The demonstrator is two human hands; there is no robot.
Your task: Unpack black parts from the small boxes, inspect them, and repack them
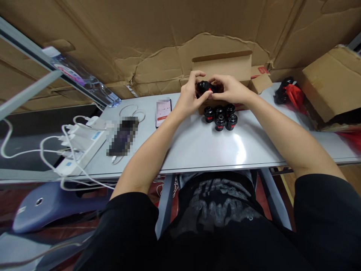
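Note:
Both of my hands meet over an open cardboard box at the back of the white table. My left hand has its fingers curled round a black round part with a bit of red on it. From the other side, my right hand grips the dark part too, thumb near the left thumb. Whether this is one piece or two pressed together is unclear. Just in front of the box, several black cylinders with red marks stand upright in a tight group.
To the left lie a lit phone, a darker phone, a power strip with white cables and a tilted water bottle. On the right are a large carton and a red plastic bag.

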